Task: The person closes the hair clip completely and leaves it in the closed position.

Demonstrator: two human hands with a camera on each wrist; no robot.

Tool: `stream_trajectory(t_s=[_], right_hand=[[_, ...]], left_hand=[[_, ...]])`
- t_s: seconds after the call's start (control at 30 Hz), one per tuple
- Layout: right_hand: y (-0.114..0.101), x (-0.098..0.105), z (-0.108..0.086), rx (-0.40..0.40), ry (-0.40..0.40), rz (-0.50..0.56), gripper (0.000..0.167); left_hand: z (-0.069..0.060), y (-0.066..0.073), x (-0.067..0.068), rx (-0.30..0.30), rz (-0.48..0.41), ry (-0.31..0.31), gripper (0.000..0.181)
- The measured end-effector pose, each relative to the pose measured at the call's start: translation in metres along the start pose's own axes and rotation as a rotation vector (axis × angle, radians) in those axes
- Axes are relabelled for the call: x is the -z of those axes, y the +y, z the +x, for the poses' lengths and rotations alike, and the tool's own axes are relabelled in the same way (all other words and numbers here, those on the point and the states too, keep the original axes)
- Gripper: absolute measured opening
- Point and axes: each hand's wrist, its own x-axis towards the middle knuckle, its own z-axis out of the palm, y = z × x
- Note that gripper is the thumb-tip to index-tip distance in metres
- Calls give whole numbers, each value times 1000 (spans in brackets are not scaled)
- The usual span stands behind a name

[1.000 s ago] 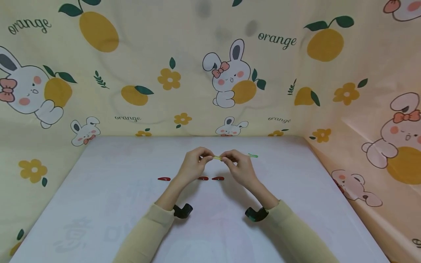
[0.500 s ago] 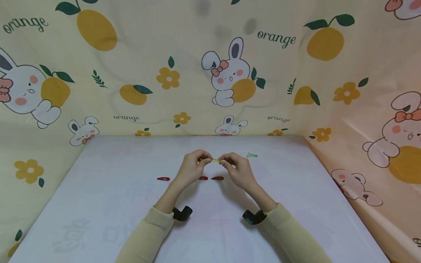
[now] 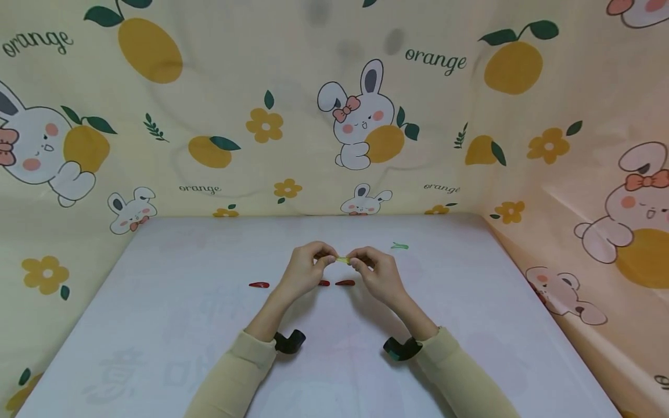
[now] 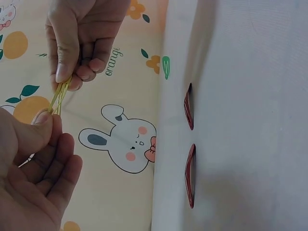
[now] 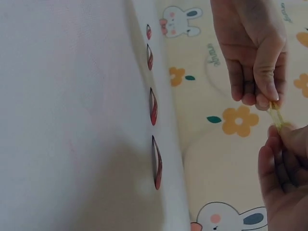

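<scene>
Both hands hold one thin yellow snap hair clip [image 4: 60, 96] between them, raised above the table. My left hand [image 3: 305, 268] pinches one end with thumb and fingers. The other end is pinched by my right hand [image 3: 380, 273]. Its thin strands stand slightly apart in the left wrist view. Below the hands lie red snap hair clips in a row: one left of the left wrist [image 3: 259, 285], one partly behind the left hand, and a red clip [image 3: 345, 283] between the arms. Several red clips [image 5: 153, 107] show in the right wrist view.
A green snap hair clip [image 3: 399, 246] lies on the white table [image 3: 444, 371], beyond the right hand. A patterned cloth [image 3: 292, 52] with rabbits and oranges hangs behind the table and along its sides. Black wrist cameras [image 3: 290, 342] are worn on both wrists.
Both hands have come slightly lower and nearer with the yellow hair clip, still pinching its ends. The green hair clip, partly covered by the right hand before, now shows whole.
</scene>
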Motion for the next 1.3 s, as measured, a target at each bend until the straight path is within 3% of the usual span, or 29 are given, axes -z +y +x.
stream_trajectory(t_s=[0.33,0.63,0.77,1.13,1.3], right_hand=[[-3,0,-2,-26,3,82,7],[-1,3,-3,-96,-10,126,13],[-2,4,-3,-125,-22,142,14],[-2,10,0,-236,-58,228,19],[-5,12,1,-258,-64,260,21]], left_hand=[[-1,2,4,14,-38,-9,6],[-2,3,4,28,-44,1,7],[-2,0,4,-27,-21,16,7],[1,-7,9,-257,20,24,8],[2,-8,10,-318,33,30,10]])
